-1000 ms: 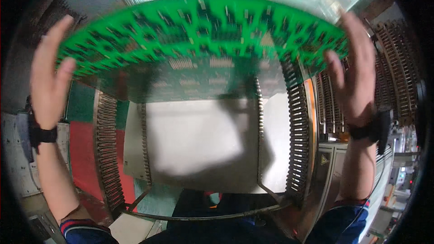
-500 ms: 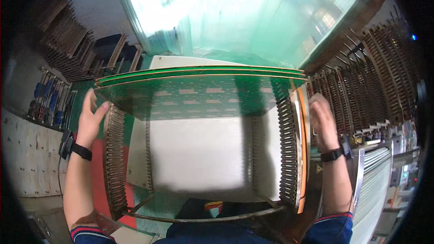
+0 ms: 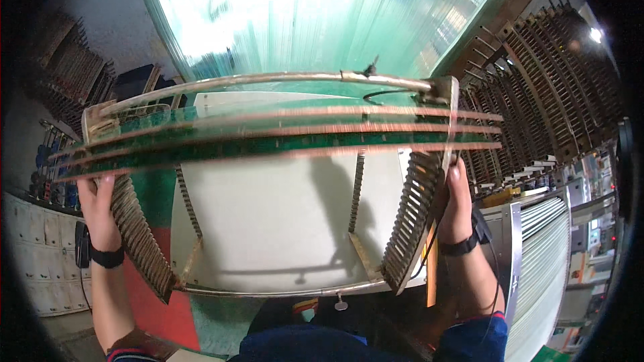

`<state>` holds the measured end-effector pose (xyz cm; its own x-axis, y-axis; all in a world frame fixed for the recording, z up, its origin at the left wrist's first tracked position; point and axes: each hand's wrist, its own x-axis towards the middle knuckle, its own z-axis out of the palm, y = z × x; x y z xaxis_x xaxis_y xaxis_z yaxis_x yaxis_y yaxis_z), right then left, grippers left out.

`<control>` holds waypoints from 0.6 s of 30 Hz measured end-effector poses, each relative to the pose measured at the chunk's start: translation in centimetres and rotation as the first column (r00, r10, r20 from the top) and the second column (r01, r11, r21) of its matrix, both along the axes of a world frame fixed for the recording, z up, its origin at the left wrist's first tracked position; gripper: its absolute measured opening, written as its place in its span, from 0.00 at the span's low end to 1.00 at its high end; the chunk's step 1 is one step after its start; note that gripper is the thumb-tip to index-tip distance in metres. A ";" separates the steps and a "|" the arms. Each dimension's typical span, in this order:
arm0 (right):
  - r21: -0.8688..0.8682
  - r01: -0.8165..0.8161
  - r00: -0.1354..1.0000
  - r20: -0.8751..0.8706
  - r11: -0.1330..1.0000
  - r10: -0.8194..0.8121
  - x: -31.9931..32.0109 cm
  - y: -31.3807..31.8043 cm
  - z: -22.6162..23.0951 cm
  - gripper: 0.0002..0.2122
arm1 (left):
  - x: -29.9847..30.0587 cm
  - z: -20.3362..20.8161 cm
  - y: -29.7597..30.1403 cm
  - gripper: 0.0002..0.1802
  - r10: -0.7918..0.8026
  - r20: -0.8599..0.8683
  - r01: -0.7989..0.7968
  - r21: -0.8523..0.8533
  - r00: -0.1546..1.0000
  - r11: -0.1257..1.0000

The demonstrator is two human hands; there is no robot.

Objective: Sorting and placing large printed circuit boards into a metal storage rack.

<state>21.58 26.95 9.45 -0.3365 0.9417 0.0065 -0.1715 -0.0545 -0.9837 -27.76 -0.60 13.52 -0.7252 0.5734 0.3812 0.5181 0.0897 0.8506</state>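
A metal slotted rack (image 3: 410,218) stands tilted in front of me, with toothed side rails and round crossbars. Three green, copper-edged panels (image 3: 282,142), like circuit boards, lie across its far part, seen nearly edge-on and blurred. Their ends stick out past both sides. My left hand (image 3: 102,218) grips the rack's left side just under the lowest panel's end, thumb up and the other fingers partly hidden. On the opposite side, my right hand (image 3: 458,204) is closed round the rack's right side plate, its fingertips partly hidden. Both wrists wear black bands.
A white board (image 3: 261,228) lies beneath the rack. Clear plastic sheeting (image 3: 322,20) hangs beyond it. More slotted racks (image 3: 557,80) stand at right, others (image 3: 60,74) at far left. White lockers (image 3: 43,241) are at left, a stack of pale panels (image 3: 543,261) at right.
The rack has tilted, bringing its far crossbar into view and turning the panels nearly edge-on. My right hand, blurred beside the rack before, now grips its side; my left hand has moved lower and outward.
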 end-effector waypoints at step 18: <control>0.215 -0.964 0.266 0.829 -0.159 -0.492 -10.3 2.7 20.7 0.28 | -2.5 -10.7 -10.2 0.38 -0.905 0.310 0.508 0.752 0.292 0.421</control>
